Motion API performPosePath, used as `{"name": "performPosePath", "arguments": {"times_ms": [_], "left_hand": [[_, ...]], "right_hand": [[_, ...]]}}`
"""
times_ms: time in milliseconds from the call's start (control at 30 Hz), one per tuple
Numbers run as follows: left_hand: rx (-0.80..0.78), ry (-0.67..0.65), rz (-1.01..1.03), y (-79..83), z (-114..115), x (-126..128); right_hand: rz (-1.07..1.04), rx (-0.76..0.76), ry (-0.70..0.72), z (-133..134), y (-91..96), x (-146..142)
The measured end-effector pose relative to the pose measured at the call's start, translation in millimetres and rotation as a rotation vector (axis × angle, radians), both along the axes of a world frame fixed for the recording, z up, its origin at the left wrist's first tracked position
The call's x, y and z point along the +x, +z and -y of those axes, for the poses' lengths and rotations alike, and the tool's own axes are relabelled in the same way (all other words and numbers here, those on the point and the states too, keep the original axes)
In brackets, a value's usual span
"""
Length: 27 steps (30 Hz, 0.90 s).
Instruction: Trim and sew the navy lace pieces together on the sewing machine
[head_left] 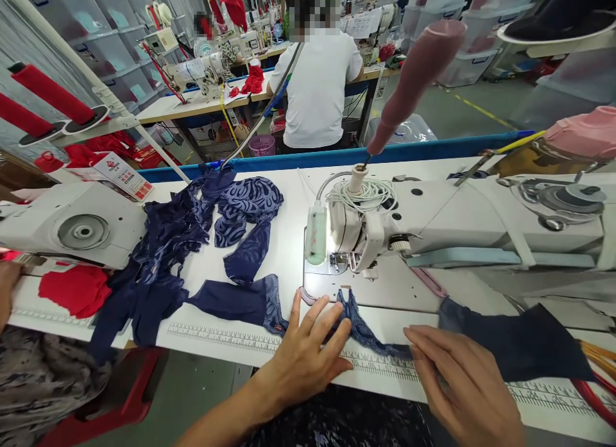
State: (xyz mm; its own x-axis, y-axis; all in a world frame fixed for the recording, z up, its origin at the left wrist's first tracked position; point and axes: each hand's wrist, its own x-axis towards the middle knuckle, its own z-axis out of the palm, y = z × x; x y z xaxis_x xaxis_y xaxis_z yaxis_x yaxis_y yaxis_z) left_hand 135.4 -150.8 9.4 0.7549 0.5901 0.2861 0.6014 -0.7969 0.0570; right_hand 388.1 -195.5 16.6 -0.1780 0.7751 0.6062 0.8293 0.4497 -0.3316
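Note:
My left hand lies flat with fingers spread on the white table, its fingertips on a navy lace strip. My right hand rests palm down on the same strip's right end, fingers stretched along the printed ruler. The lace runs from the sewing machine's needle area toward a plain navy fabric piece at the right. The white sewing machine stands just behind both hands.
A pile of navy lace garments covers the table's left half. Red fabric lies beside a second machine at far left. Another person's hand shows at the left edge. A person in white sits ahead, facing away.

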Motion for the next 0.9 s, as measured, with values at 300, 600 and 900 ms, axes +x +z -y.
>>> {"name": "performPosePath", "arguments": {"times_ms": [300, 600, 900], "left_hand": [[0.085, 0.007, 0.23, -3.6, 39, -3], [0.102, 0.24, 0.21, -21.1, 41, -2], [0.055, 0.366, 0.149, -10.6, 32, -12]], "right_hand": [[0.289, -0.009, 0.167, 9, -17.0, 8], [0.375, -0.035, 0.234, 24, -26.1, 32], [0.436, -0.031, 0.068, 59, -39.5, 52]]}}
